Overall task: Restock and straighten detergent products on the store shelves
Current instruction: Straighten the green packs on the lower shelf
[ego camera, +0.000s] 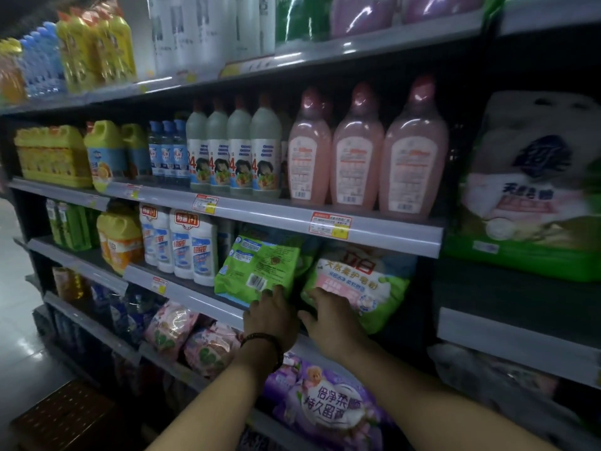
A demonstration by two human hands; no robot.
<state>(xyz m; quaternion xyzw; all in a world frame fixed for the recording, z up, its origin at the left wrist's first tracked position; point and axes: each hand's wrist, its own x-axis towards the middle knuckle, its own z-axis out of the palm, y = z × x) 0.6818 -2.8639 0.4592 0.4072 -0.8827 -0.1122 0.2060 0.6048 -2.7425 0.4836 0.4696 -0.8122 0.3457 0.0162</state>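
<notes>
Two green detergent powder bags stand on the third shelf (208, 302). The left bag (257, 266) shows its back with a barcode and leans slightly. My left hand (271, 317) grips its lower right corner, a dark bead bracelet on the wrist. The right bag (357, 281) faces front with a white and pink label. My right hand (331, 320) rests with spread fingers against that bag's lower left edge, touching it without closing on it.
White cleaner bottles (182, 245) stand left of the bags. Pink bottles (354, 151) fill the shelf above. Pink bags (195, 340) and a purple bag (325, 398) lie below. A tissue pack (527, 190) sits on the right. A brown crate (68, 415) stands on the floor.
</notes>
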